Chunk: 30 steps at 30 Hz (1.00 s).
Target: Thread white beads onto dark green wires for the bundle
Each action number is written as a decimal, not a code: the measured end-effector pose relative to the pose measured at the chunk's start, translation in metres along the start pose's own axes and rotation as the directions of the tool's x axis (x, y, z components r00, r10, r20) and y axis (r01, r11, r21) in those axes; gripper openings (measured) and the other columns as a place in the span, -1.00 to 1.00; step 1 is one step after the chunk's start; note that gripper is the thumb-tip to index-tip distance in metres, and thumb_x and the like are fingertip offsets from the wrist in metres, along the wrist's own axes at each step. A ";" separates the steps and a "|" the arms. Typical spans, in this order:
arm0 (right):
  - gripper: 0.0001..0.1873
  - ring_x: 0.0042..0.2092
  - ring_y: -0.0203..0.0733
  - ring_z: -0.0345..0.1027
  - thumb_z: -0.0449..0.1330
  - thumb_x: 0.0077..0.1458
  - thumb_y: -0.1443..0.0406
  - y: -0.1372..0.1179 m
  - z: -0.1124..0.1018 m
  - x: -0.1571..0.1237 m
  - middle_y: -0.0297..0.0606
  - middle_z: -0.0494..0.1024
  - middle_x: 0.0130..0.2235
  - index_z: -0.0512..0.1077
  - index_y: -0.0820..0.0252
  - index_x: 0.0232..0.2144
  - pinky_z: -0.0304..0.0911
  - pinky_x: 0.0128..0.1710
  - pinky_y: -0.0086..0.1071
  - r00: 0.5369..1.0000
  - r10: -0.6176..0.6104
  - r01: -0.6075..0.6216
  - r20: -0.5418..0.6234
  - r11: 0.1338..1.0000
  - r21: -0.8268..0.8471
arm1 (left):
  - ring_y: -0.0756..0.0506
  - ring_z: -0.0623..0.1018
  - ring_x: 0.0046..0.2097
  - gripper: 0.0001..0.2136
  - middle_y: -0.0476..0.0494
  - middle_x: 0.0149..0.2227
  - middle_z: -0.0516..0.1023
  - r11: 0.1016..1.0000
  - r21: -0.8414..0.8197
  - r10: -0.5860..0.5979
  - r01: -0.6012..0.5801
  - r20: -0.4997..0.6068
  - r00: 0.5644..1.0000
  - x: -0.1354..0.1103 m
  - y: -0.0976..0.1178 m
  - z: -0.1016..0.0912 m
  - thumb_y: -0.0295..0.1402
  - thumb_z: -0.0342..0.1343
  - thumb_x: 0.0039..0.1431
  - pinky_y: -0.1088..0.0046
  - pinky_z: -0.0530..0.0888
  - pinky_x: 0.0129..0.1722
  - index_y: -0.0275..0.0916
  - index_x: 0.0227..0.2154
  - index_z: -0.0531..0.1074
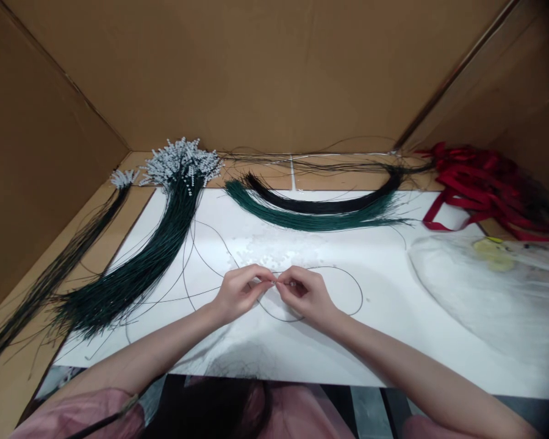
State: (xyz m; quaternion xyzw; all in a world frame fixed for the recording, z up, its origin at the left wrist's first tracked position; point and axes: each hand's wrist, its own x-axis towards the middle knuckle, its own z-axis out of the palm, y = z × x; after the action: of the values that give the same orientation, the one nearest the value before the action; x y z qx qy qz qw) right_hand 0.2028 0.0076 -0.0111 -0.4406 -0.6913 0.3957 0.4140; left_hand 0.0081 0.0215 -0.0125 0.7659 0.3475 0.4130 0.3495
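Note:
My left hand (241, 294) and my right hand (305, 294) meet fingertip to fingertip over the white board (384, 347). Both are closed in a pinch on a thin dark wire (362, 294), which loops out to the right and curls beneath the hands. A tiny pale speck shows between the fingertips, too small to make out. Just beyond the hands, many small white beads (274, 251) lie scattered on the board. More single dark wires (183, 274) curve across the board to the left.
At left lie a thick green wire bundle (160, 262) with white beaded tips (183, 161) and a thinner bundle (73, 259). Behind are loose green (279, 218) and black (320, 204) wires. Red ribbon (476, 183) and a clear plastic bag (494, 292) lie right. Cardboard walls (265, 73) enclose the table.

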 end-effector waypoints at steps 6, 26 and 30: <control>-0.89 -0.52 -0.39 0.08 0.12 0.14 0.38 -0.002 -0.003 -0.001 -0.42 0.27 -0.54 0.38 0.23 -0.44 0.02 -0.52 -0.48 0.998 0.042 -0.043 0.039 0.999 0.021 | 0.00 0.58 -0.24 -0.86 -0.09 -0.28 0.59 0.999 0.029 0.021 -0.021 0.005 1.000 0.000 0.000 -0.001 -0.54 0.18 0.17 0.56 0.50 -0.24 -0.24 -0.22 0.47; -0.94 -0.53 -0.38 0.11 0.17 0.11 0.35 0.001 0.000 -0.001 -0.40 0.34 -0.53 0.41 0.21 -0.41 0.06 -0.52 -0.47 0.998 0.060 -0.060 0.030 0.998 0.010 | 0.00 0.53 -0.27 -0.87 -0.10 -0.29 0.53 0.999 0.046 -0.016 0.014 0.042 0.999 0.002 0.004 -0.002 -0.51 0.08 0.23 0.53 0.46 -0.26 -0.24 -0.18 0.43; -0.95 -0.53 -0.39 0.13 0.19 0.09 0.34 0.003 0.003 -0.001 -0.39 0.37 -0.51 0.43 0.21 -0.34 0.06 -0.54 -0.49 0.998 0.062 -0.062 0.023 0.998 0.016 | 0.01 0.53 -0.26 -0.85 -0.11 -0.27 0.54 0.998 0.045 0.029 -0.031 0.049 0.998 0.002 0.003 -0.002 -0.54 0.08 0.22 0.53 0.46 -0.24 -0.24 -0.18 0.43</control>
State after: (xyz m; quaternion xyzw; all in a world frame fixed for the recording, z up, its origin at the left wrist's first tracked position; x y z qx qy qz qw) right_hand 0.2014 0.0070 -0.0149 -0.4538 -0.6785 0.4192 0.3975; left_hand 0.0081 0.0219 -0.0085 0.7886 0.3366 0.3916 0.3339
